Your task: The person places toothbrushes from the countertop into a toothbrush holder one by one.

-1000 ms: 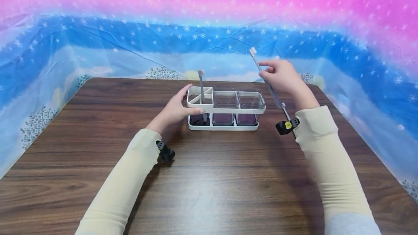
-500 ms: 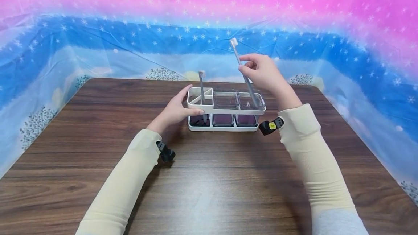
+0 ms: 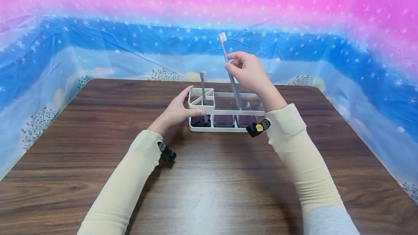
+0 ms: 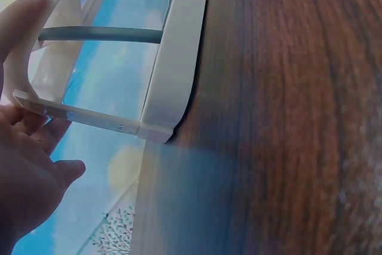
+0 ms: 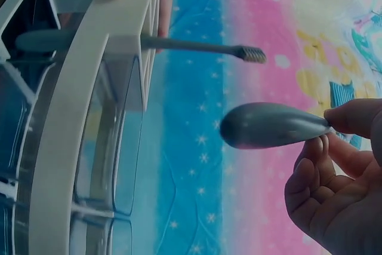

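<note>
A wood-grain table (image 3: 202, 177) is carrying a white two-tier toothbrush holder (image 3: 228, 112).
At the holder's left end, the left hand (image 3: 174, 110) is gripping its frame, thumb spread from fingers; above the holder, the right hand (image 3: 248, 70) is tightly pinching a bristles-up gray toothbrush (image 3: 233, 88). A second gray toothbrush (image 3: 203, 88) is standing in the holder's divided end.

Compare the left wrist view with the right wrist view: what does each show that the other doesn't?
Only the left wrist view: the table edge and a leafy print on the backdrop.
Only the right wrist view: the right hand, the held brush in its fingers, and the standing brush's bristles.
Both: the rack, the left hand holding it, the standing brush's handle, and the backdrop.
</note>
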`<action>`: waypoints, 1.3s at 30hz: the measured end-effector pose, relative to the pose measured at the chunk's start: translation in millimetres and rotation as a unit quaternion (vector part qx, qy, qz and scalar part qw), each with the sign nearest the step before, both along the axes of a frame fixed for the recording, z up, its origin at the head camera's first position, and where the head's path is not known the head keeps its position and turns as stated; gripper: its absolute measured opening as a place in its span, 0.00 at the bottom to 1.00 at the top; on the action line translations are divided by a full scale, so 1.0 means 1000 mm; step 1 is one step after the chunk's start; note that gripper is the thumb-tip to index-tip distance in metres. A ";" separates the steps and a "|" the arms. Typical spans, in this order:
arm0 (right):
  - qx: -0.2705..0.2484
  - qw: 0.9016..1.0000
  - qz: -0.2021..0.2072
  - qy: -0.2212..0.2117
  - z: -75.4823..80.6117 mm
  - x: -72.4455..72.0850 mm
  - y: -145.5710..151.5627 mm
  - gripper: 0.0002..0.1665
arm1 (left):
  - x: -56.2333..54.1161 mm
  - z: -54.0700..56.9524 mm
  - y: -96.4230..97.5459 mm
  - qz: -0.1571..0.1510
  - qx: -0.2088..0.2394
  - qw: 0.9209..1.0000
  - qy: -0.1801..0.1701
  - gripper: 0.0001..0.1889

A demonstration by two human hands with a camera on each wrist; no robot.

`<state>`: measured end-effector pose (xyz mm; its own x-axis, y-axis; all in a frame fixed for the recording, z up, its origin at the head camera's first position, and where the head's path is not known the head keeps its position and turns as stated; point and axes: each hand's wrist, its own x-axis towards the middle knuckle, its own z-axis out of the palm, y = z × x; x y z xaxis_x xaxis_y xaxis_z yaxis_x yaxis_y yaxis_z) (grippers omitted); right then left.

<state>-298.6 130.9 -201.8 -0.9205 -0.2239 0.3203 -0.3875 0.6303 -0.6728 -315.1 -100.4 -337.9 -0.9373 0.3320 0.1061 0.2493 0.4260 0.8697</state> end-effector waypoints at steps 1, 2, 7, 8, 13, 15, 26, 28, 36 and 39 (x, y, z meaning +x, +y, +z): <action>-0.005 1.000 -0.002 0.002 0.000 0.000 -0.001 0.22 | 0.000 0.000 0.000 -0.001 0.001 1.000 -0.001 0.55; -0.012 1.000 -0.003 0.004 -0.001 0.000 -0.003 0.21 | 0.000 0.001 0.001 -0.002 0.003 1.000 -0.002 0.54; -0.051 0.999 -0.010 0.009 -0.002 0.000 -0.008 0.19 | 0.002 0.002 0.001 -0.006 0.017 1.000 -0.004 0.54; -0.058 0.998 -0.012 0.012 -0.003 0.000 -0.009 0.19 | 0.001 0.001 0.001 -0.006 0.019 1.000 -0.005 0.54; -0.097 0.995 -0.022 0.023 -0.007 -0.004 -0.015 0.17 | 0.001 0.001 0.001 -0.003 0.013 1.000 -0.007 0.54; -0.107 0.994 -0.026 0.026 -0.009 -0.005 -0.017 0.17 | 0.002 0.002 0.001 -0.003 0.010 1.000 -0.007 0.54; -0.116 0.992 -0.017 0.038 -0.022 -0.005 -0.024 0.13 | 0.001 0.001 0.001 -0.006 0.006 1.000 -0.003 0.54; -0.112 0.993 -0.013 0.038 -0.025 -0.005 -0.026 0.13 | 0.001 0.002 0.001 -0.005 0.006 1.000 -0.003 0.54; -0.086 0.996 -0.004 0.019 -0.045 -0.008 -0.030 0.12 | 0.001 0.003 0.001 0.006 -0.004 1.000 -0.010 0.55; -0.075 0.997 0.002 0.016 -0.052 -0.007 -0.032 0.12 | 0.001 0.003 0.001 0.005 0.002 1.000 -0.008 0.55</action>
